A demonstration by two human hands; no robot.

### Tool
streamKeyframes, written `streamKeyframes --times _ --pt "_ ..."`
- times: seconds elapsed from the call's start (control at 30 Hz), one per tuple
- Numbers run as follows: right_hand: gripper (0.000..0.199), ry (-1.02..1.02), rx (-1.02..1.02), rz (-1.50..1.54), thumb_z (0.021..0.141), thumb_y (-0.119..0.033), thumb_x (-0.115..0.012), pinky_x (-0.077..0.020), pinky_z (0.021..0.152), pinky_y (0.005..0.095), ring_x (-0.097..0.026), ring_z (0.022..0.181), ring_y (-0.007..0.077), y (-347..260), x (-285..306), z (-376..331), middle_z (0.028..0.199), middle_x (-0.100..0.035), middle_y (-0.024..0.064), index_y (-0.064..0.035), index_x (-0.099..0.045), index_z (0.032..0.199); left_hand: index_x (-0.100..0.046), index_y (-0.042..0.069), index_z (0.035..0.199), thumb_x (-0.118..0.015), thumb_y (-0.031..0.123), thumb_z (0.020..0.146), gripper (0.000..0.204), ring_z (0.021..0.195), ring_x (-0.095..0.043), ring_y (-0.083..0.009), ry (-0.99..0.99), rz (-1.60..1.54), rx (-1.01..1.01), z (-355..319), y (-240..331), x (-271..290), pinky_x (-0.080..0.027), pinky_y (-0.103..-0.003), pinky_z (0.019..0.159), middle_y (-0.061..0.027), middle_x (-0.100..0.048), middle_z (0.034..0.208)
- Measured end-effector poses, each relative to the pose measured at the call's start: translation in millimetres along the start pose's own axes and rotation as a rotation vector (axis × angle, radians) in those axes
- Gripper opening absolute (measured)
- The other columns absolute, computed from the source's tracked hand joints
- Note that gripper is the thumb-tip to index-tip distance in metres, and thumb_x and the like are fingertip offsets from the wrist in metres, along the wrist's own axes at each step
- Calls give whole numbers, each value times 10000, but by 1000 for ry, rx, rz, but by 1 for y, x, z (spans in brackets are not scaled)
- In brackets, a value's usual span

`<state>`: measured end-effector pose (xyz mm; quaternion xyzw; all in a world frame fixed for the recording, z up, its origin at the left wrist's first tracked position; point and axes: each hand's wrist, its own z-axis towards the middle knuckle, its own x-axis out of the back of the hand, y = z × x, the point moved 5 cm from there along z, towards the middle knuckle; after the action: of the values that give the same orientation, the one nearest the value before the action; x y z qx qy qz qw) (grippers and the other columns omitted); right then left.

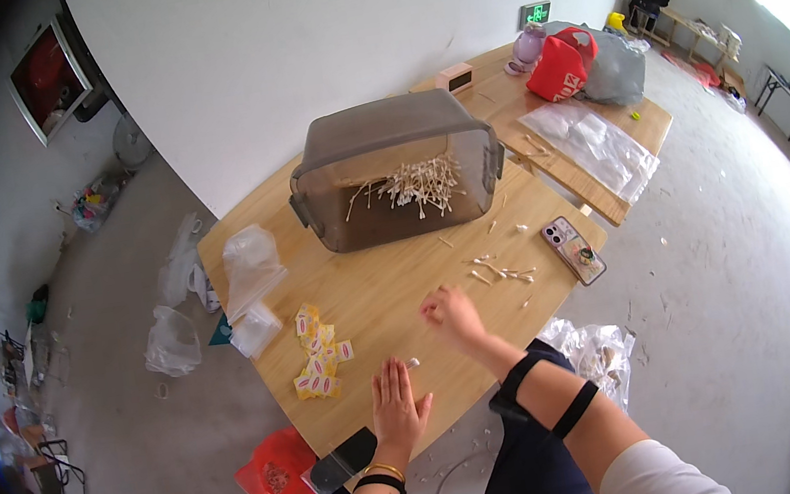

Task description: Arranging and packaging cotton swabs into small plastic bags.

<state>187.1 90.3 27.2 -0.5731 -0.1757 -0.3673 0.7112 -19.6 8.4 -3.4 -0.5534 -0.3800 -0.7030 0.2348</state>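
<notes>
Hands: left hand (pixel 398 404) is lying flat, palm down, fingers spread on the light wooden table (pixel 361 292) near its front edge, gripping nothing. Right hand (pixel 452 314) is hovering just above the tabletop, fingers curled loosely inward; too small to tell whether it is pinching anything.

Nearest item: small white cotton swab piece (pixel 412 363) is sitting just off the left hand's fingertips, between the two hands. Left hand is the nearer one; right hand is up and to the right of it.

Swab scatter: loose white-tipped wooden cotton swabs (pixel 503 272) are lying on the table beyond and to the right of the right hand, near but not touching it. Long axes are pointing mixed ways, mostly slanting across the table.

Bulk stock: translucent grey plastic storage bin (pixel 398 181) is standing tipped on its side at the far part of the table, with a heap of cotton swabs (pixel 420 186) showing inside it, well apart from both hands.

Packets: cluster of small yellow and white paper packets (pixel 317 354) is lying left of the left hand, near it, not touching.

Other: smartphone in a patterned case (pixel 573 249) is lying at the table's right edge; crumpled clear plastic bags (pixel 249 278) are sitting at the left side; red plastic bag (pixel 280 485) is lying on the floor below the front edge.
</notes>
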Motion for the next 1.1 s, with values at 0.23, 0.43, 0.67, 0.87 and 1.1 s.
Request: streamKeyframes --times 0.23,0.43,0.67,0.87,1.1 --pt "113 151 -208 -117 790 -184 -751 -519 866 426 -635 959 328 75 65 135 917 -699 101 -123 -727 883 -237 -31 1562 -563 369 920 824 1525 -218 -358 -14 -64 28 -4 -2 9 -159 -542 1243 -224 -255 1629" --pt "667 9 -428 -464 794 -542 -765 -458 1022 411 -534 1230 309 74 40 197 1275 -619 92 -109 -595 1272 -272 -25 1553 -562 358 914 799 1518 -248 -350 -27 -66 50 -6 -7 8 -169 -539 1243 -210 -280 1623" --pt "909 15 -547 -726 755 -583 -794 -392 1057 427 -464 1322 265 76 25 214 1396 -528 112 -50 -450 1405 -280 -26 1549 -542 354 921 779 1519 -254 -342 -35 -103 46 -4 -5 9 -184 -525 1243 -205 -290 1621" --pt "489 -26 -442 -465 857 -256 -721 -443 995 461 -584 1215 279 95 25 211 1315 -577 117 -117 -511 1276 -277 -24 1549 -541 352 918 780 1519 -257 -333 -35 -71 48 -3 -2 13 -188 -519 1245 -197 -276 1628" --pt "331 -75 -336 505 883 -77 -682 -531 701 311 -641 795 146 121 20 161 906 -643 68 -9 -559 1183 -311 -13 1541 -551 358 921 761 1515 -271 -310 -11 -48 33 6 4 8 -204 -508 1245 -177 -309 1618"
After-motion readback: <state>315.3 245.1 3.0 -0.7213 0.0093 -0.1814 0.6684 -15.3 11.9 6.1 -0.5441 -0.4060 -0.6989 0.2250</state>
